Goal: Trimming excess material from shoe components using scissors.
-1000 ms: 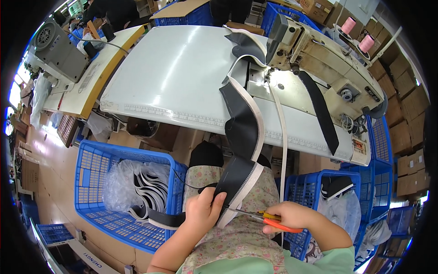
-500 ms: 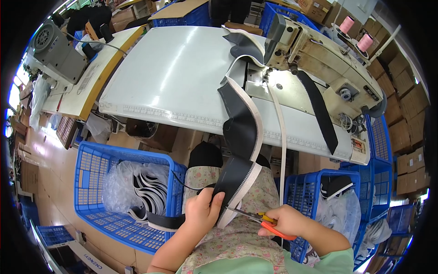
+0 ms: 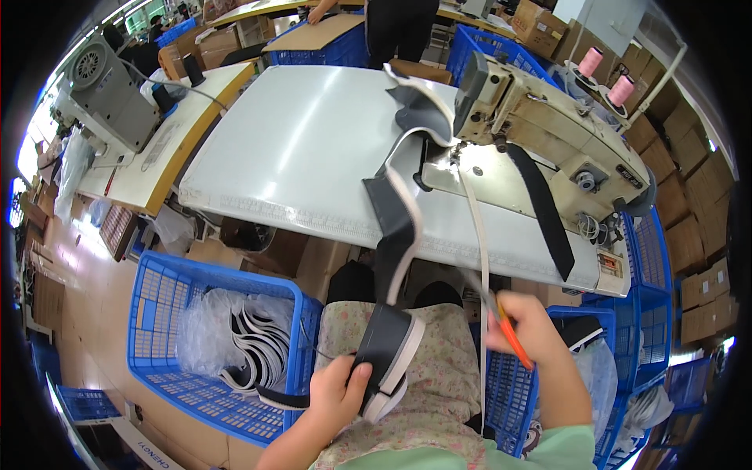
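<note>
In my left hand [image 3: 333,389], fingers wrapped round it, is a dark strip [image 3: 385,345] with a white edging, folded over above my lap. My right hand [image 3: 521,321] grips scissors [image 3: 509,335] with orange and yellow handles; their blades are smeared by motion near a narrow white tape [image 3: 479,235]. That tape hangs from the sewing machine [image 3: 548,133] past my knees. Another length of dark white-edged strip [image 3: 395,219] runs from beside the needle over the table edge toward my lap. Whether it joins the held strip I cannot tell.
A blue basket [image 3: 211,266] with white-edged strips in plastic stands at left, another blue basket [image 3: 509,392] at right. A black strip [image 3: 544,211] lies across the white table [image 3: 290,141]. Pink thread cones [image 3: 591,61] stand behind the machine. A person [image 3: 399,31] is beyond the table.
The scissors have moved from the strip by my left hand up and right, beside the tape. My left hand has shifted slightly left and down with the strip, which is now folded over.
</note>
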The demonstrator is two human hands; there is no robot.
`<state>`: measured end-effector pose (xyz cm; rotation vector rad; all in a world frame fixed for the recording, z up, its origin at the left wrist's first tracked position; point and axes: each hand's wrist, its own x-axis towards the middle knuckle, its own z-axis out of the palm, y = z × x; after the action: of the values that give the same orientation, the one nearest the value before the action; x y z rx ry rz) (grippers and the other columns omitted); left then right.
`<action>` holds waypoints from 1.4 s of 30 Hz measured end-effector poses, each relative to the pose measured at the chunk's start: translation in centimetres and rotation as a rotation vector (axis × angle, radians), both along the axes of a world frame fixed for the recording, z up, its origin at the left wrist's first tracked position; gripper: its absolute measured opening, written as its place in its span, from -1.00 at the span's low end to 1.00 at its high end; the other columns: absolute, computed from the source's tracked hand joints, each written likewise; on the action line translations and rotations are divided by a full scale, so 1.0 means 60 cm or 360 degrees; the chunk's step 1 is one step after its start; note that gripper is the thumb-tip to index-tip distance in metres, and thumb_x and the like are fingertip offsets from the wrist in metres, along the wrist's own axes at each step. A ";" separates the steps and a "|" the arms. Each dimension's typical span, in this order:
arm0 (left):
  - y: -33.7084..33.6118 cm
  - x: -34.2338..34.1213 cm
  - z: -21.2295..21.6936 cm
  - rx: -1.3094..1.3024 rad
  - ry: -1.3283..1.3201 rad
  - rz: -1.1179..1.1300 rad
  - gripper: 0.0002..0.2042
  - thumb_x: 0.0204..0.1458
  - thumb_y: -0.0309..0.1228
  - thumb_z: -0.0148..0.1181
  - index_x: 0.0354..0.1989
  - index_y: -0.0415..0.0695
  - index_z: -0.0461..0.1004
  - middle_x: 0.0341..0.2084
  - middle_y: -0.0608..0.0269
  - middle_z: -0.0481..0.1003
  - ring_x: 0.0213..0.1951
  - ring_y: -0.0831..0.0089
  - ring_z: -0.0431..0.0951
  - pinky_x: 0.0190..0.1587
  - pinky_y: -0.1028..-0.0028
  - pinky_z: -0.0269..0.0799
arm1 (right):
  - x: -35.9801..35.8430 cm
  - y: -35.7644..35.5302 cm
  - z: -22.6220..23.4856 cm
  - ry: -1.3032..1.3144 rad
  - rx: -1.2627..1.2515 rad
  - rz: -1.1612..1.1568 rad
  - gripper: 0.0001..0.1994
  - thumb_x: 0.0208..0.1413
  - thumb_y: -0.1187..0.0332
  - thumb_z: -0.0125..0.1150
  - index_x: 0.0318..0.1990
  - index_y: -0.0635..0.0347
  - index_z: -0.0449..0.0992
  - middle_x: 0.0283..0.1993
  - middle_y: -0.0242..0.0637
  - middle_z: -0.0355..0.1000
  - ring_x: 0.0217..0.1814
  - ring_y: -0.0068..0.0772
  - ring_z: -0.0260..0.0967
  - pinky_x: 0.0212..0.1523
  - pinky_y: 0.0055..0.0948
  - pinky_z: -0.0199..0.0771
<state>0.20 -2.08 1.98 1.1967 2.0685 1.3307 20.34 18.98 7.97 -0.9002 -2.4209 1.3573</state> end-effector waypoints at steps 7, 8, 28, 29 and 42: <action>-0.045 0.010 0.025 -0.0071 0.0004 0.0034 -0.77 0.00 -0.32 0.13 -0.55 -0.23 0.35 -0.78 0.09 0.34 -0.71 0.20 0.39 -0.64 0.38 0.25 | -0.234 0.107 -0.054 0.0139 0.0318 -0.0465 -0.65 -0.03 0.15 0.25 -0.39 0.27 0.31 -0.52 -0.29 0.30 -0.48 -0.40 0.22 -0.38 -0.47 0.28; -0.051 0.009 0.030 -0.0070 0.0027 0.0046 -0.77 0.00 -0.32 0.13 -0.55 -0.23 0.35 -0.78 0.09 0.34 -0.71 0.20 0.39 -0.64 0.38 0.25 | -0.264 0.117 -0.062 0.0071 0.0183 -0.0451 -0.65 -0.04 0.16 0.25 -0.36 0.28 0.31 -0.50 -0.21 0.32 -0.45 -0.33 0.27 -0.37 -0.42 0.29; 0.043 -0.018 -0.041 0.0619 -0.0216 0.0239 -0.63 0.08 -0.23 0.02 -0.66 -0.22 0.27 -0.58 0.22 0.32 -0.55 0.49 0.30 -0.45 0.58 0.20 | -0.140 -0.166 -0.152 0.0625 0.0167 0.0131 -0.77 -0.34 0.46 0.27 -0.51 0.21 0.31 -0.58 -0.14 0.29 -0.54 -0.02 0.25 -0.53 -0.24 0.23; 0.048 -0.016 -0.039 0.0517 -0.0172 0.0257 -0.76 -0.03 -0.39 0.14 -0.62 -0.26 0.30 -0.44 0.10 0.40 -0.40 0.31 0.39 -0.30 0.46 0.28 | -0.131 -0.172 -0.155 0.0621 0.0170 0.0123 -0.77 -0.34 0.46 0.27 -0.51 0.21 0.31 -0.58 -0.14 0.29 -0.54 -0.02 0.25 -0.53 -0.24 0.23; 0.068 -0.015 -0.055 -0.0309 -0.1212 -0.0135 -0.77 0.13 -0.30 -0.01 -0.34 -0.27 0.38 -0.46 0.29 0.42 -0.37 0.59 0.36 -0.26 0.60 0.27 | -0.099 -0.180 -0.178 0.0485 0.0094 0.0334 -0.76 -0.38 0.50 0.24 -0.45 0.11 0.37 -0.49 -0.28 0.36 -0.45 -0.15 0.34 -0.43 -0.31 0.30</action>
<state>-0.67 2.00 -1.32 0.5518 1.5244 1.2468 14.39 8.20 -2.73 -0.3975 -2.3503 1.3678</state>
